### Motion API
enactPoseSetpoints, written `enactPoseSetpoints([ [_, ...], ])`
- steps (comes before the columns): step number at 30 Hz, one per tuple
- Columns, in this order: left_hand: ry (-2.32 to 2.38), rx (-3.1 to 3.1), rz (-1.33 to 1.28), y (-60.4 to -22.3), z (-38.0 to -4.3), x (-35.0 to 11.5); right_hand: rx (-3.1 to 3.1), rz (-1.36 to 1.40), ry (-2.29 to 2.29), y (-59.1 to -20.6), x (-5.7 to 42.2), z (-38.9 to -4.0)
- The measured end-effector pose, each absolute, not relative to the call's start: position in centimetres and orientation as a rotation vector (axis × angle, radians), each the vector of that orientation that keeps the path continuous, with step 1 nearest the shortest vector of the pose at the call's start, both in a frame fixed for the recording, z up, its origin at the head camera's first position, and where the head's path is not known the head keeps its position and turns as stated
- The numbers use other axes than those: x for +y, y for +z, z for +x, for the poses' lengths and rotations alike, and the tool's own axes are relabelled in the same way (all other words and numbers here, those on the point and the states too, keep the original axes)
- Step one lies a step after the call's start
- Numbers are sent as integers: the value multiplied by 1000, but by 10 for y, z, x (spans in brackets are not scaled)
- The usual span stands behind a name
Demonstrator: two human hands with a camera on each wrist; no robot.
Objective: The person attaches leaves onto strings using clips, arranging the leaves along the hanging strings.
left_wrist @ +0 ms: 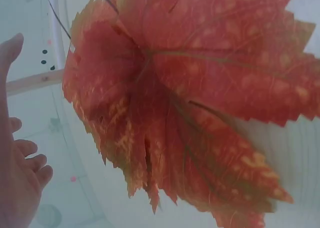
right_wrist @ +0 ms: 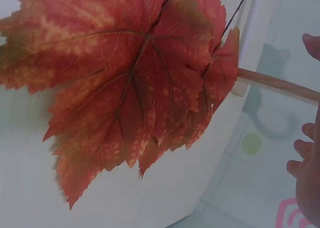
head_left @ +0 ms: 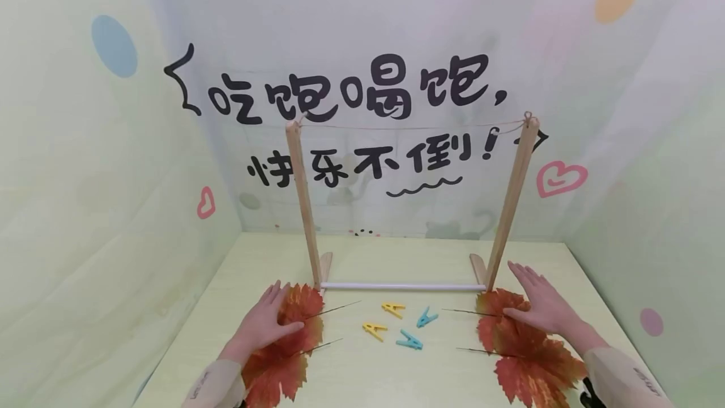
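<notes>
In the head view my left hand (head_left: 263, 320) hovers over or beside red-orange artificial maple leaves (head_left: 277, 367), its fingers straight and holding nothing. On the other side my right hand (head_left: 544, 304) is extended with spread fingers near a second group of red leaves (head_left: 535, 364). Thin dark stems point inward from both groups. Between them lie yellow clothespins (head_left: 374, 330) and blue clothespins (head_left: 410, 340). The left wrist view shows leaves (left_wrist: 165, 88) close up, with the left hand (left_wrist: 22, 188) apart from them. Likewise, the right hand (right_wrist: 307, 173) appears clear of the leaves (right_wrist: 135, 73).
Behind the clothespins stands a wooden frame with a left post (head_left: 304, 206), a right post (head_left: 512, 206) and a white bottom rod (head_left: 402, 286). A thin string (head_left: 408, 128) spans the post tops. Printed cloth walls (head_left: 362, 17) enclose the pale table (head_left: 396, 263).
</notes>
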State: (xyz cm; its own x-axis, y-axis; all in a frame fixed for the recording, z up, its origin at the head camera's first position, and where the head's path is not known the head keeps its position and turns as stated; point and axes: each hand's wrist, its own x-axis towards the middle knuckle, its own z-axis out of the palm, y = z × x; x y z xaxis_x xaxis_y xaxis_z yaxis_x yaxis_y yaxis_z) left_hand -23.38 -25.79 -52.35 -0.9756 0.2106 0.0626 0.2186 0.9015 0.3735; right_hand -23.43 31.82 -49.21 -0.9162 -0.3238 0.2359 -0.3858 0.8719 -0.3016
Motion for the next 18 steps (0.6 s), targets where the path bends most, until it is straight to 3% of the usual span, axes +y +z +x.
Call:
enactPoseSetpoints([
  [18,-741,-3046,-380,-526,-212,-227,-2912,487,880,-494,271,-229],
])
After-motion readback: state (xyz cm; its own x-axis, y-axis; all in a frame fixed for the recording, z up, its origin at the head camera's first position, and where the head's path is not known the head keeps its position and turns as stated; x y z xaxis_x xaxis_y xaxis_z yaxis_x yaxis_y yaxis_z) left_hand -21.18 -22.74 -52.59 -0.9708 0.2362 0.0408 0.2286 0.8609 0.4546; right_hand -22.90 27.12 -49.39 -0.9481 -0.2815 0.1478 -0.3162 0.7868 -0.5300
